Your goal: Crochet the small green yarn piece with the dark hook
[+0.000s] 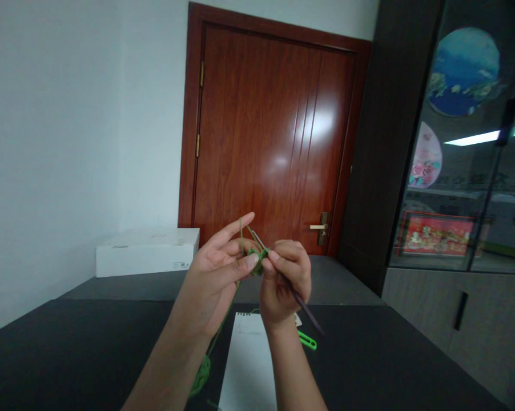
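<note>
Both my hands are raised in front of me above a dark table (69,354). My left hand (221,268) pinches a small green crocheted piece (257,261) between thumb and fingers, with its index finger stretched up and green yarn (214,342) looped over it. My right hand (285,279) is closed on a thin crochet hook (302,305) whose tip sits at the green piece. The yarn trails down along my left forearm to a small green ball (201,374) on the table.
A white sheet of paper (249,365) lies on the table under my hands, with a green clip-like object (308,341) beside it. A white box (148,251) rests at the back left. Behind are a red-brown door (270,142) and a glass-fronted cabinet (458,171) on the right.
</note>
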Demonstrator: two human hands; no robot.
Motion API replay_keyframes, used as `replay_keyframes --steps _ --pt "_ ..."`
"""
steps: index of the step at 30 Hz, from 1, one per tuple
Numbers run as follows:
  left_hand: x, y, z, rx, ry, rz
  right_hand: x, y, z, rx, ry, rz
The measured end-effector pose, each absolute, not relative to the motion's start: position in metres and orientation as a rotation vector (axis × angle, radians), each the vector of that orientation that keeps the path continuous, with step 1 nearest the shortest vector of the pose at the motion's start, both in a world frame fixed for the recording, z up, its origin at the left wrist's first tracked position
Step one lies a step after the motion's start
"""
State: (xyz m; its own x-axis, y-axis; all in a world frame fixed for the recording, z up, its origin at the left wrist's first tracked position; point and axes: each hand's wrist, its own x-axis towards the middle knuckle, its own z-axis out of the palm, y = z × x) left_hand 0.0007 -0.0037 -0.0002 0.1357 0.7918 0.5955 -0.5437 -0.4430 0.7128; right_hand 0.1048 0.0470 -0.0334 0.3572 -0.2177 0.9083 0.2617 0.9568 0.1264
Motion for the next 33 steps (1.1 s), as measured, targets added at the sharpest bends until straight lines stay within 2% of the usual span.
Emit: replay_keyframes --steps 4,10,13,16,20,24,29,33 --pt "-0.002 -0.006 0.001 1.297 0.284 1.526 0.093 0.048 -0.029 -0.011 -1.085 -0.011" --pt "0.002 -0.008 0.000 1.310 0.277 1.652 0.105 0.047 -0.037 -0.115 -1.218 -0.349" --pt "0.000 -0.006 0.000 1.251 0.257 1.489 0.107 0.046 -0.037 -0.076 -1.181 -0.400" --pt "-0.004 -0.002 0.000 1.146 0.227 1.293 0.101 0.043 -0.028 0.027 -1.124 -0.148" --pt "-0.009 0.001 0.001 1.085 0.183 1.238 0.098 0.036 -0.018 0.059 -1.086 0.272" --pt "-0.010 0.002 0.002 1.074 0.135 1.212 0.103 0.032 -0.016 0.066 -1.076 0.445" --pt "-0.012 0.003 0.002 1.149 0.125 1.243 0.106 0.029 -0.016 0.119 -1.080 0.647" --pt "-0.010 0.000 0.002 1.320 0.236 1.436 0.108 0.028 -0.015 0.160 -1.130 0.936"
